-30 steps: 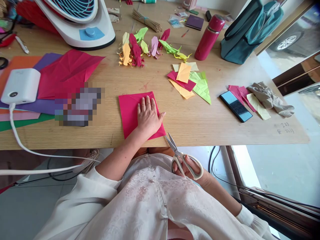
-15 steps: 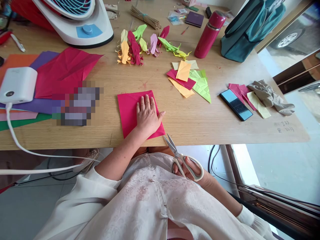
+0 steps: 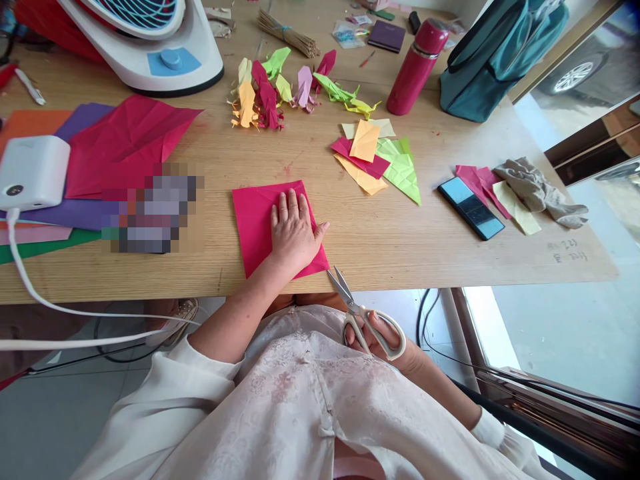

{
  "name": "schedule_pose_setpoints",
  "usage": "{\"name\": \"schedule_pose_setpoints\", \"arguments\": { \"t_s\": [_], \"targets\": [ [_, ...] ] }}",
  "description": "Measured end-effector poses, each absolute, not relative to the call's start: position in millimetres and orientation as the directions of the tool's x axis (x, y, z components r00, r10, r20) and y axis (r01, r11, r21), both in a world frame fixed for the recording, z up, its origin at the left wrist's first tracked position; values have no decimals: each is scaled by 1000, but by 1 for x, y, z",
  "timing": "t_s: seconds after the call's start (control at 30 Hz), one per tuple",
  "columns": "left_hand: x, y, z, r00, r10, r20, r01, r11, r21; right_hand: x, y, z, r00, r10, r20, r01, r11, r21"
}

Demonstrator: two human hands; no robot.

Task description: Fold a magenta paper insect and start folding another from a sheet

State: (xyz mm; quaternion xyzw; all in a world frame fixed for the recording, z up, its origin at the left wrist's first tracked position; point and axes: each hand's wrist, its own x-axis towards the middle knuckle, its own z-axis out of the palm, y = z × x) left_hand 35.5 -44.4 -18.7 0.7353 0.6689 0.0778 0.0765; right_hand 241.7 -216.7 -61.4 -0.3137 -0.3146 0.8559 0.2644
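Observation:
A sheet of red paper [image 3: 254, 223] lies flat near the table's front edge. My left hand [image 3: 296, 230] rests on it palm down, fingers stretched out and thumb pointing right. Below the edge, in front of my lap, my right hand [image 3: 380, 337] grips a pair of scissors [image 3: 361, 313] by the pale handles. The blades are a little apart, their tips close to the paper's lower right corner. Whether the tips touch the paper I cannot tell.
Folded paper figures [image 3: 267, 100] and paper scraps [image 3: 365, 143] lie farther back. A phone [image 3: 471, 208] sits to the right, a pink flask [image 3: 417, 70] and teal bag [image 3: 480, 73] behind. Left are a white fan [image 3: 170, 60], coloured sheets [image 3: 125, 147] and a white power bank [image 3: 37, 170] with cable.
The view has shifted very slightly. Both hands, the red paper and the scissors hold their places.

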Motion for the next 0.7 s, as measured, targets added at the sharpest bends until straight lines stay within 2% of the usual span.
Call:
{"name": "schedule_pose_setpoints", "arguments": {
  "t_s": [0.7],
  "targets": [
    [35,-47,-16,120,993,1,972,-118,201,228,-213,-61,-654,690,-310,-356,-642,-679]
  ]
}}
